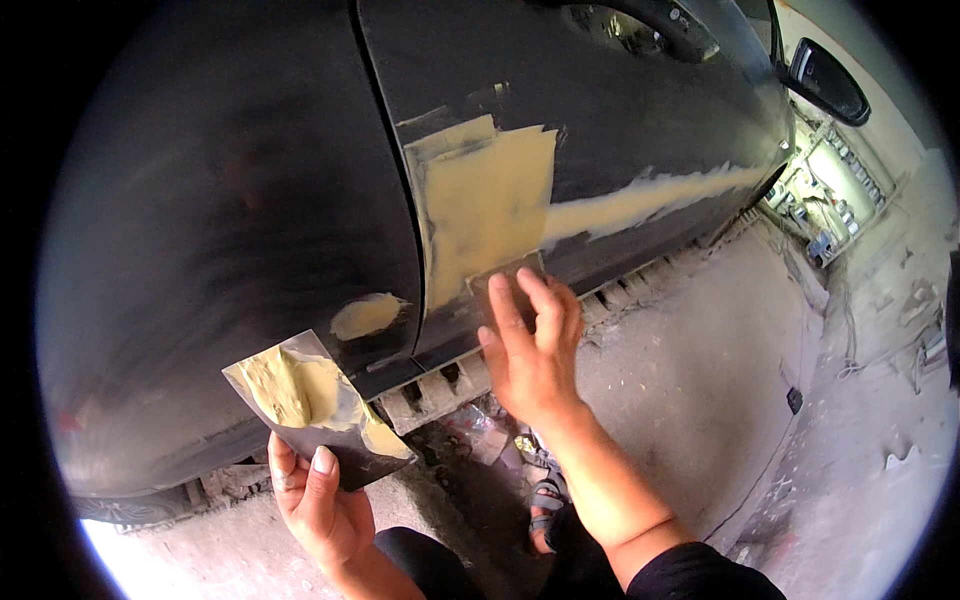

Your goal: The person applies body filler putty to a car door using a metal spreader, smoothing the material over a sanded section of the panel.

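My left hand (322, 505) grips the lower edge of a thin, dark rectangular plate (355, 452), thumb on top. A thick heap of pale yellow body filler (285, 390) lies on the plate. My right hand (540, 350) presses a small flat spreader (483, 287) against the dark car door (640, 110), fingers spread over its back. The spreader sits at the lower edge of a broad yellow filler patch (485, 200) beside the door seam. From that patch a long filler streak (650, 200) runs right along the door. A smaller filler spot (368, 315) marks the panel left of the seam.
The door handle (690, 35) and side mirror (830, 80) stick out at upper right. Below the sill lies dusty concrete floor (690, 360) with litter (490, 440) near my sandalled foot (545, 505). A lit shelf of containers (835, 190) stands far right.
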A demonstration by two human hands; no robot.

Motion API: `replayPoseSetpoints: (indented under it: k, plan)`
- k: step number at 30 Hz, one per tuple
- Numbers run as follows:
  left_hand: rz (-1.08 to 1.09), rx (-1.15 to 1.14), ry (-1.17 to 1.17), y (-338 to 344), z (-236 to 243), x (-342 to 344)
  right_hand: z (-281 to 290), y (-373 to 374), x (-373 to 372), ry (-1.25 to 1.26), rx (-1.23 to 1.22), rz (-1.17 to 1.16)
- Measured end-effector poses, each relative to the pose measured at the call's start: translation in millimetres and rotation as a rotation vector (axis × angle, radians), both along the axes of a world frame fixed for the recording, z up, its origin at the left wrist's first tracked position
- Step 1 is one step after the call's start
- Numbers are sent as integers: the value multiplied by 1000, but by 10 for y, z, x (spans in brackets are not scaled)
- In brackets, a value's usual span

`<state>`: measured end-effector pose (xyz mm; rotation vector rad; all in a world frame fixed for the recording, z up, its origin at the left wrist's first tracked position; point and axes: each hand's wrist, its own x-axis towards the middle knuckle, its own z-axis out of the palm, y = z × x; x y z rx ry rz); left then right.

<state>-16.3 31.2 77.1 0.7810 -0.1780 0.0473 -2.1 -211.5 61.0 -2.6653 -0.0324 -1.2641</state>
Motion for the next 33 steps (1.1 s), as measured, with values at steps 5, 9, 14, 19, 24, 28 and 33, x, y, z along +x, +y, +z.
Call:
replayPoseSetpoints:
  k: [5, 9, 14, 19, 24, 28, 33]
  plan:
    - [3, 29, 15, -32, 23, -25, -516, 80, 53, 54, 45, -64]
    - [-40, 54, 44, -42, 60, -25, -429, 185, -183, 215, 134, -40]
    - [-114, 27, 118, -259, 54, -45, -37, -10, -648, 175, 677, 450]
    - [-233, -58, 153, -383, 15, -77, -14, -233, -1026, 161, 2004, 714]
    - [-233, -33, 127, -517, 54, -171, -217, -142, -1408, 355, 1868, 718]
    - [-262, -87, 105, -669, 176, -302, -234, -95, -1495, 535, 1548, 606]
    - [-448, -82, 11, -698, 213, -404, -52, -63, -1338, 531, 1513, 626]
